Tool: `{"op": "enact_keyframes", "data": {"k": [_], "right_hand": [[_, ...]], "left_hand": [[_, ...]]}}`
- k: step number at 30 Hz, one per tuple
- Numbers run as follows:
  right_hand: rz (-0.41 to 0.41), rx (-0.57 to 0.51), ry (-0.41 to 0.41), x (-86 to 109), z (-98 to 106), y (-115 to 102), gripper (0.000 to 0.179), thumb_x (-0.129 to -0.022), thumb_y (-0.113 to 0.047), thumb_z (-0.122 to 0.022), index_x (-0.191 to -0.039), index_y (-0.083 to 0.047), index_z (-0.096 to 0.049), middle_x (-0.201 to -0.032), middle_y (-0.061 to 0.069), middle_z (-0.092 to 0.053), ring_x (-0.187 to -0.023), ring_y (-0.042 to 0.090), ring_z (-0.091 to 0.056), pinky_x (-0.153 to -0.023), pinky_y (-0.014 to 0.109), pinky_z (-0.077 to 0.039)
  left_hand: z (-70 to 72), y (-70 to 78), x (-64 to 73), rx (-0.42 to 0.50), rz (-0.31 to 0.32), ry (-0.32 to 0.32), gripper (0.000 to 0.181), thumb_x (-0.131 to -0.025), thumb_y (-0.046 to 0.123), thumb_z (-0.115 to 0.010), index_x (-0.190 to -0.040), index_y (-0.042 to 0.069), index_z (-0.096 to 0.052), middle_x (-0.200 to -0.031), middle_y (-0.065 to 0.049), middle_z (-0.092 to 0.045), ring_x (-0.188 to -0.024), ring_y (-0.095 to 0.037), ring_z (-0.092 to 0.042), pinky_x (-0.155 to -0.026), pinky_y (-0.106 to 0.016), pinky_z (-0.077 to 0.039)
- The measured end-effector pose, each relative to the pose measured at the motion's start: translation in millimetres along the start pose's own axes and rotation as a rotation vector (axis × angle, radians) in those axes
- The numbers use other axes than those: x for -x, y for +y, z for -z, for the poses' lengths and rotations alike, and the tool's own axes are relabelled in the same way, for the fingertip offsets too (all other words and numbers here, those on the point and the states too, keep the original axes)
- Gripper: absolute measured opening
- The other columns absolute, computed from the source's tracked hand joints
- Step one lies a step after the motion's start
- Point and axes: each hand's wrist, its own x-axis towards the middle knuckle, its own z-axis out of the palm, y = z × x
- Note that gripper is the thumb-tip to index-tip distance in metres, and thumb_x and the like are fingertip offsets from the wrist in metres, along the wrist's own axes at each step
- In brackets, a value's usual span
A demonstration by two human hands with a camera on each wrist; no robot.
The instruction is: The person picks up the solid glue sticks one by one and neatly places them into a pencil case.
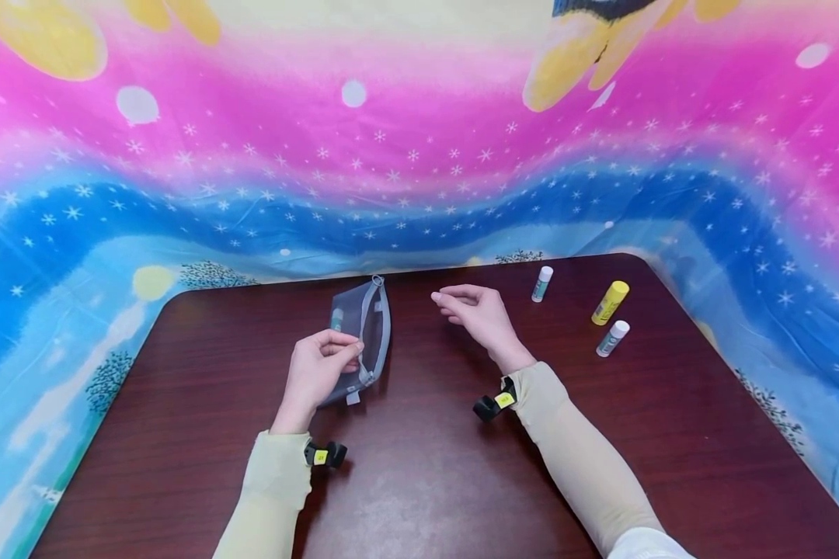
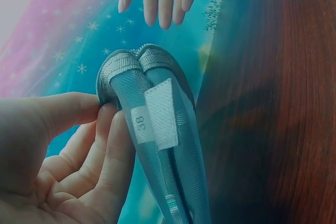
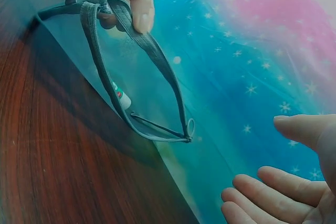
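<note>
Pale cream sleeves (image 1: 573, 458) slant inward over a dark reddish-brown wooden tabletop (image 1: 405, 481), each ending in a bare hand. The left hand (image 1: 319, 369) pinches one edge of the open mouth of a grey mesh zip pouch (image 1: 386, 326), thumb against fingers. The pouch is left of centre; a white-capped, green-labelled glue stick (image 3: 124, 99) shows inside. Right of the pouch hangs the right hand (image 1: 481, 314), empty, its fingers loosely extended and the thumb apart from them. Farther right stand a yellow cylindrical glue stick (image 1: 610, 303) and two white-capped glue sticks with green labels (image 1: 613, 338).

Holding the mouth open looks like the step in hand; the next move seems to call for the right hand to reach either into the pouch or toward the standing sticks, with the left hand steadying the rim.
</note>
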Motion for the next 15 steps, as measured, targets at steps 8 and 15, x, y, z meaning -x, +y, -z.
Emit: {"op": "enact_keyframes", "data": {"k": [8, 15], "right_hand": [[0.020, 0.043, 0.021, 3.4, 10, -2, 0.050, -0.091, -0.035, -0.079, -0.125, 0.000, -0.069, -0.111, 0.013, -0.074, -0.110, 0.041, -0.067, -0.091, 0.038, -0.058], [0.043, 0.048, 0.039, 7.0, 19, -7, 0.045, -0.090, -0.035, -0.080, -0.122, -0.004, -0.072, -0.110, 0.013, -0.074, -0.103, 0.030, -0.071, -0.095, 0.045, -0.056]], "left_hand": [[0.1, -0.1, 0.8, -0.008, 0.007, -0.002, 0.014, -0.090, 0.007, -0.079, -0.101, 0.000, -0.075, -0.087, -0.014, -0.075, -0.071, -0.021, -0.072, -0.069, -0.029, -0.062], [0.1, 0.4, 0.6, -0.003, -0.003, -0.002, 0.013, -0.090, 0.006, -0.078, -0.101, -0.001, -0.075, -0.086, -0.014, -0.075, -0.070, -0.021, -0.072, -0.068, -0.029, -0.062]]}}
